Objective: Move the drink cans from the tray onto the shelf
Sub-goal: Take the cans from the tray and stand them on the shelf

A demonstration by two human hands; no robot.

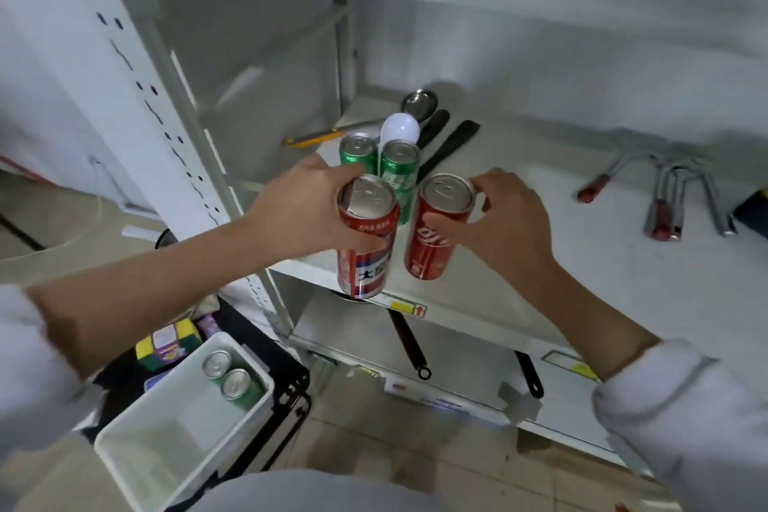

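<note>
My left hand (305, 208) grips a red, white and blue can (365, 245) around its top, at the front left edge of the white shelf (540, 262). My right hand (503, 220) is closed around a red cola can (436, 239) just to the right of it. Two green cans (376, 160) stand upright on the shelf right behind them. Down at the lower left, a white tray (137, 449) holds two more green cans (230, 378) in its far corner.
On the shelf lie a white bulb (401, 129), a ladle (419, 102), black-handled utensils (453, 145), a yellow cutter (311, 137) and red-handled tools (665, 200). A perforated upright (137, 87) stands at the left. Pan handles (409, 341) poke out below. The tray sits on a black cart (286, 382).
</note>
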